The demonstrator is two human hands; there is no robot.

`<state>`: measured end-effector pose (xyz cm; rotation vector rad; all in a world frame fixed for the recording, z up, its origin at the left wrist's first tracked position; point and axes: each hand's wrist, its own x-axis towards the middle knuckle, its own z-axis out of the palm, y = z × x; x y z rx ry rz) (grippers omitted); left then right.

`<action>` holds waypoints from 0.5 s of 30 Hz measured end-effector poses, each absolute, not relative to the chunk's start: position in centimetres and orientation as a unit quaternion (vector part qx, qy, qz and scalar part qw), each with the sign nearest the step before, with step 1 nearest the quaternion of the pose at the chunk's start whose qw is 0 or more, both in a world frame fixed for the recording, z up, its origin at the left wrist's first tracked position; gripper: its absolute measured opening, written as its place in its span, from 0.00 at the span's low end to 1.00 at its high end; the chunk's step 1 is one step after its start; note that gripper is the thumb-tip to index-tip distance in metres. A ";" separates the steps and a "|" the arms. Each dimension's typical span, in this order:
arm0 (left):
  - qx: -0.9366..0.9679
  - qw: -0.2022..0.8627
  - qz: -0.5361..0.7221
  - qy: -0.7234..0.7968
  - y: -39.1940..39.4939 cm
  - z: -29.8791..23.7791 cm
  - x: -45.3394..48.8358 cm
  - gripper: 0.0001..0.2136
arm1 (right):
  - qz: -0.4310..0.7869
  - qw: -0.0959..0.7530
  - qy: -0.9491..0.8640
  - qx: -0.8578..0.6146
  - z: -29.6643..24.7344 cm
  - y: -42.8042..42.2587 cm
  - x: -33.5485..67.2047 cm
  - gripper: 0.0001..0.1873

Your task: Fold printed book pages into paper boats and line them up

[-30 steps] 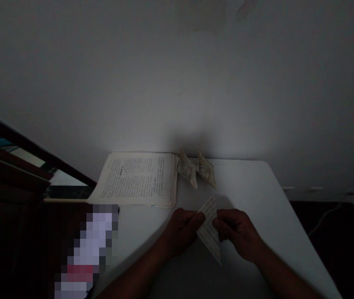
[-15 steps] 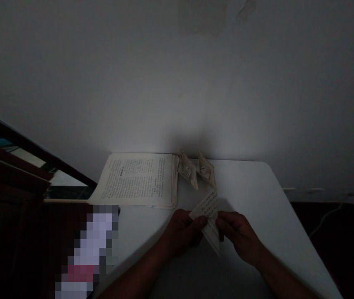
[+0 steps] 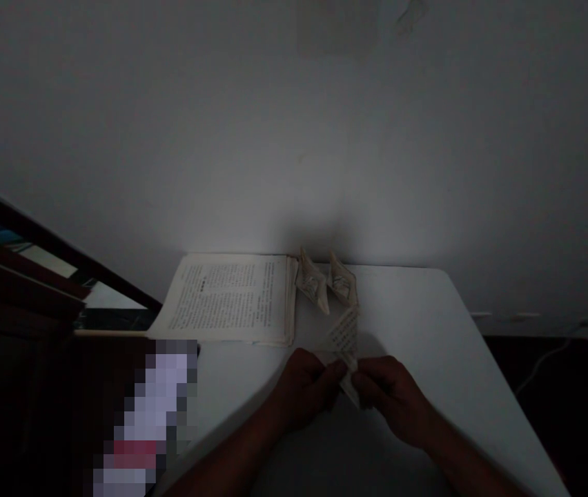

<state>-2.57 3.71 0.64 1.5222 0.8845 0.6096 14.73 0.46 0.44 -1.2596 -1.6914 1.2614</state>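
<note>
Between my two hands is a folded sheet of printed paper [image 3: 344, 333], its pointed upper end aimed at the wall. My left hand [image 3: 310, 385] pinches it from the left, thumb on top. From the right, my right hand [image 3: 384, 388] grips its edge between thumb and fingers. The lower tip pokes out below my fingertips, and my fingers hide part of the folds. Just beyond the sheet, two folded paper boats [image 3: 312, 281] made of printed pages stand side by side.
A stack of printed pages [image 3: 226, 300] lies at the table's back left, beside the boats. The white table [image 3: 408, 297] meets a grey wall [image 3: 294, 138]. Dark wooden furniture [image 3: 14, 297] stands at the left, near a pixelated patch [image 3: 149, 414]. A cable [image 3: 540, 362] hangs at the right.
My thumbs have shifted on the folded paper, and its lower part is now folded or bent smaller, with less sticking out below. The boats and page stack have not moved.
</note>
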 end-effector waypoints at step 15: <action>0.654 0.557 0.269 0.435 3.8 1.1 -2.2 0.25 | 0.473 0.321 -0.660 -0.488 0.3 0.4 14.5 0.21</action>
